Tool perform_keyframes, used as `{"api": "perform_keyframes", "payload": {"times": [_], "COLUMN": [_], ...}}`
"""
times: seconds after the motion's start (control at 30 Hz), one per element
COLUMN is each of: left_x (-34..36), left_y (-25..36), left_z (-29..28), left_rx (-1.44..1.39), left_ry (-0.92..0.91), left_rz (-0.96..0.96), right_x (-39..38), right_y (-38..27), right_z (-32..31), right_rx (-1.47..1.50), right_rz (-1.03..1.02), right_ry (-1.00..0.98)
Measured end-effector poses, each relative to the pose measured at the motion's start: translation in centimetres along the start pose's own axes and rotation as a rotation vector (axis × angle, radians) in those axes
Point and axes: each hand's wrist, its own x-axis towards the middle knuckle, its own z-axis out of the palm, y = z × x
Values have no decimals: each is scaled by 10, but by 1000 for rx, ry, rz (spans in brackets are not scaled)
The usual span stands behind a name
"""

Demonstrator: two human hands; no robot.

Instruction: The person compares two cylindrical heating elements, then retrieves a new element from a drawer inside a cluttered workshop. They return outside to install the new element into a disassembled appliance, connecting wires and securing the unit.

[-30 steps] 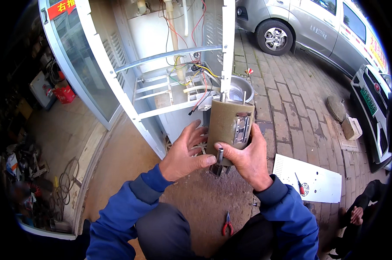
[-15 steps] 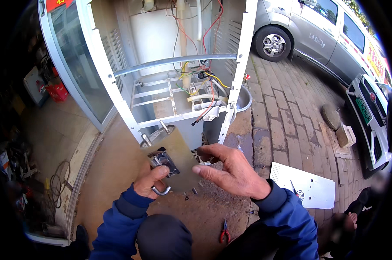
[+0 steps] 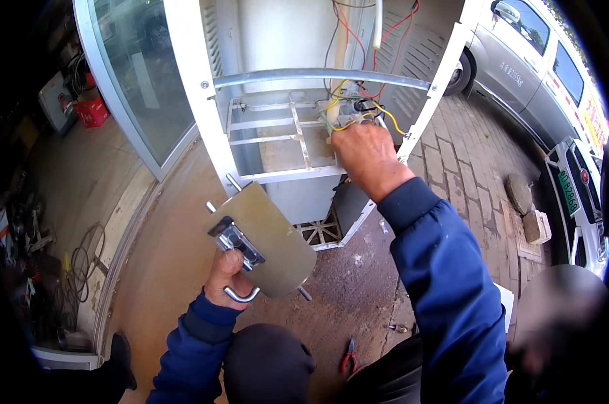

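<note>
My left hand (image 3: 227, 277) grips a tan cylindrical tank (image 3: 269, 236) with metal pipe stubs at its ends and a curved metal pipe near my wrist. My thumb presses by a black-and-silver fitting (image 3: 237, 242) on the tank's side. The tank is tilted in front of the open white cabinet (image 3: 195, 81). My right hand (image 3: 369, 156) reaches into the cabinet, over the right part of its white metal frame (image 3: 264, 138). Its fingers are curled by the yellow wires (image 3: 388, 118) and a pale upright tube; what they hold is hidden.
A metal bar (image 3: 318, 75) crosses the cabinet's opening. On the ground lie red-handled pliers (image 3: 349, 355) and a small metal fitting (image 3: 398, 328). A glass door (image 3: 132, 74) stands at left. Silver vehicles (image 3: 520, 74) and a blurred person (image 3: 560, 316) are at right.
My right hand has left the tank's side and moved up into the cabinet by the wires. The tank stays in my left hand. The view has shifted, bringing the cabinet farther right.
</note>
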Motion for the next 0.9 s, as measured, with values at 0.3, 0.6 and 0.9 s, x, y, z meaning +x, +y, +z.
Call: {"api": "perform_keyframes", "payload": {"times": [0.3,0.6,0.9], "left_x": [4,23,24], "left_y": [4,10,-9], "left_z": [6,83,129], "left_rx": [-181,91,99], "left_ry": [40,131,75], "left_rz": [39,217,231], "right_x": [-58,-210,-226], "right_y": [-11,-49,-34], "right_z": [-31,-40,-43], "right_rx": [342,1471,1452], "right_rz": [-219,318,225], "right_ry": [744,25,136]}}
